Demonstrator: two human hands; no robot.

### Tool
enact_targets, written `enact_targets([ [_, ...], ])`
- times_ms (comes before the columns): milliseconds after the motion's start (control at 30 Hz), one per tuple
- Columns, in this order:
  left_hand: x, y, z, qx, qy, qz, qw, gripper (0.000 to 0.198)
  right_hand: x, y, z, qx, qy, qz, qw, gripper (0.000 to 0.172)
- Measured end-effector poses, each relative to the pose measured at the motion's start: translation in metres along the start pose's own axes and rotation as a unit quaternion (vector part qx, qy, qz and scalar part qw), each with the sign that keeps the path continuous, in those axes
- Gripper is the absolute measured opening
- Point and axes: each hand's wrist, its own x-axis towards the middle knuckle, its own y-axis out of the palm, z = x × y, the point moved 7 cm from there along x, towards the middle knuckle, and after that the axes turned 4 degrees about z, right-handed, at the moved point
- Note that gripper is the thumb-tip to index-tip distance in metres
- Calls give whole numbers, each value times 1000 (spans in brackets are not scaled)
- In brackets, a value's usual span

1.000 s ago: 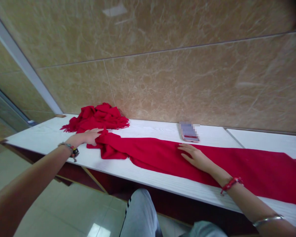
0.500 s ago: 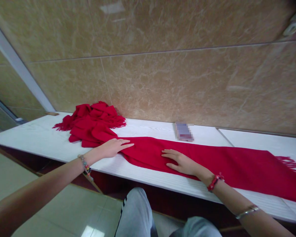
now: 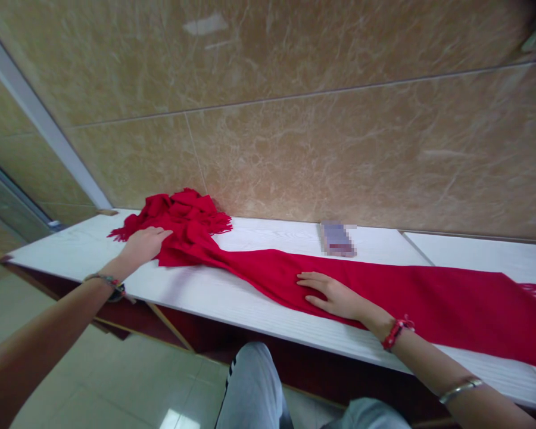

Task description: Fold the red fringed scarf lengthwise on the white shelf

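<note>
Pinning scarf [image 3: 433, 298] under right hand [image 3: 335, 295], fingers spread; resting left hand [image 3: 145, 244], fingers together, on bunched end; possibly risking fresh wrinkling through uneven tugging.

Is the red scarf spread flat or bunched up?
Partly spread: the red scarf lies flat under the right hand, but its end at the left hand is bunched.

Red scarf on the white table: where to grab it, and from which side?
Likely the scarf at its heaped, fringed left end, from above, next to the left hand: folds there stand up off the table and pinch easily. Under the right hand it lies flat, offering little to grip.
</note>
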Motion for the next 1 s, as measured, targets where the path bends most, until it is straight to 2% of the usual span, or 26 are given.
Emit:
enact_targets([
  [133, -6, 34, -15, -178, -29, 67, 981, 46, 0, 1, 0, -1, 9, 2, 1000, 39],
  [233, -9, 54, -26, -251, -47, 100, 962, 64, 0, 1, 0, 6, 10, -2, 1000, 39],
  [333, -12, 60, -27, -318, -49, 105, 941, 83, -2, 2, 0, 8, 8, -3, 1000, 38],
  [400, -13, 56, -17, -300, -80, 84, 947, 80, -1, 1, 1, -6, 7, -1, 1000, 37],
  [500, -13, 50, 0, -245, -156, 51, 956, 50, 12, -5, 6, -49, -4, -6, 999, 28],
  [567, -13, 51, 4, -231, -177, 48, 955, 36, 30, -10, 15, -66, -14, -24, 997, 25],
  [667, -14, 59, -4, -226, -173, 70, 956, 34, 68, -10, 36, -53, -29, -51, 997, 32],
  [767, -19, 65, -12, -208, -182, 86, 957, 44, 101, 9, 58, -34, -61, -25, 997, 45],
  [867, -27, 67, -13, -182, -210, 97, 956, 52, 117, 35, 66, -32, -76, 18, 996, 50],
  [933, -31, 68, -14, -172, -207, 116, 956, 48, 120, 46, 64, -28, -69, 27, 997, 50],
  [1000, -32, 66, -14, -167, -191, 132, 958, 35, 120, 50, 60, -16, -61, 23, 998, 48],
])
